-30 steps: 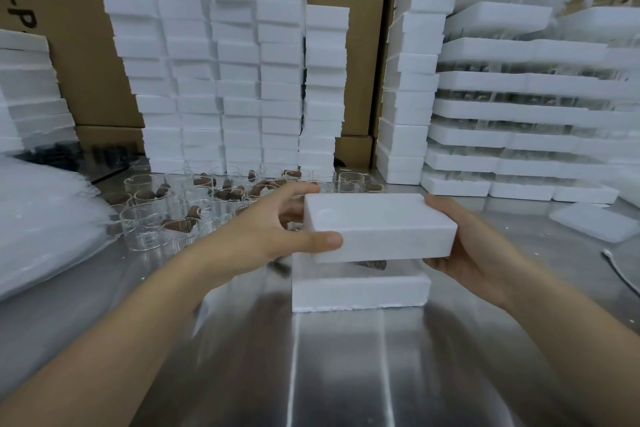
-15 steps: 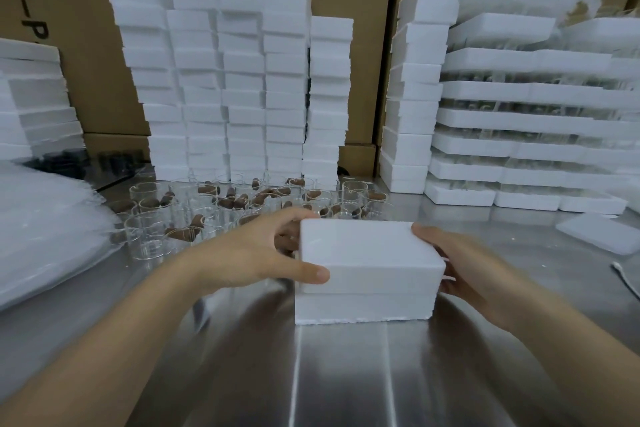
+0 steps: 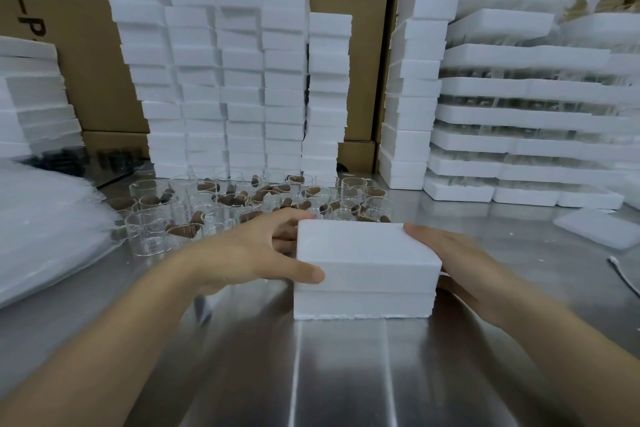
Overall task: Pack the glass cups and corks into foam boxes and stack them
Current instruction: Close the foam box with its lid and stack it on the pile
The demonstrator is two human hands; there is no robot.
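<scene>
Foam box, both hands gripping (closed)

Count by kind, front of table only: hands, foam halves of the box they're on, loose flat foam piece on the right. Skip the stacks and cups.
Hands on the box: 2, left hand and right hand
Foam box halves: 2, foam lid seated on foam base
Flat foam piece: 1
Total: 5

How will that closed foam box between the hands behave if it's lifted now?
The foam box probably lifts light and stiff. Its lid only rests on the base, so it may slip unless both hands, left hand and right hand, squeeze the sides. Edges look crumbly.
</scene>
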